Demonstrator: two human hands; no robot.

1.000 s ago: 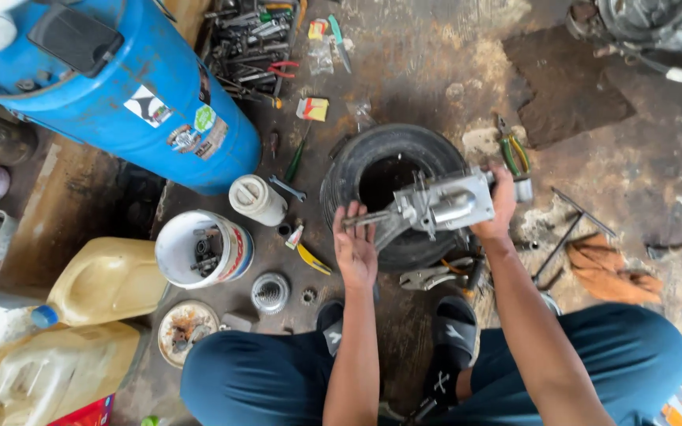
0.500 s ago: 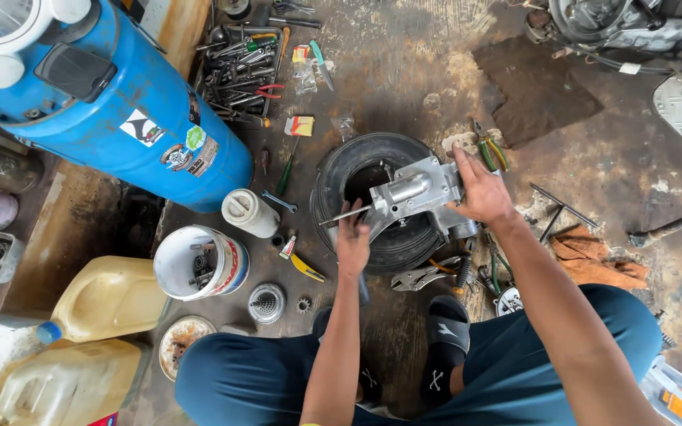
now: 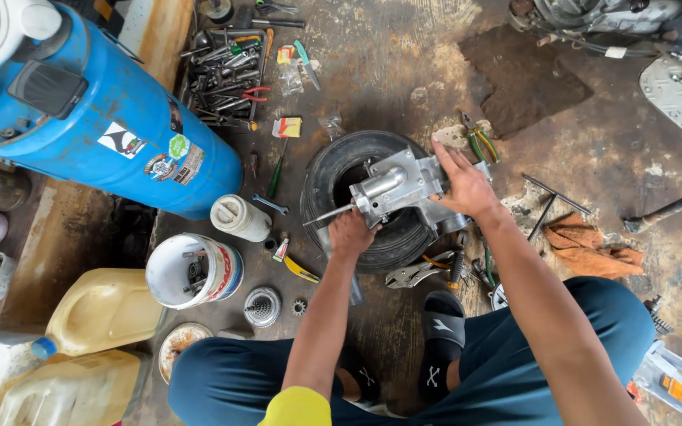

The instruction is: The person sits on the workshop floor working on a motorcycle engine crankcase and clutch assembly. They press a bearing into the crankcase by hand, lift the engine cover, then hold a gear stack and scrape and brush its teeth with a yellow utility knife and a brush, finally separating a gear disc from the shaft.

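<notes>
— Grey cast metal, this engine part (image 3: 404, 189)? It looks heavy and stiff.

— Yes, I judge it so, and maybe oily. It rests on the black tyre (image 3: 333, 177) on the floor, near the middle. The right hand (image 3: 467, 185) lies spread on its flat side; the left hand (image 3: 350, 233) is closed around its lower edge, beside a thin rod (image 3: 327, 215).

— Where to hold it?

— By the thick body, with both hands.
</notes>
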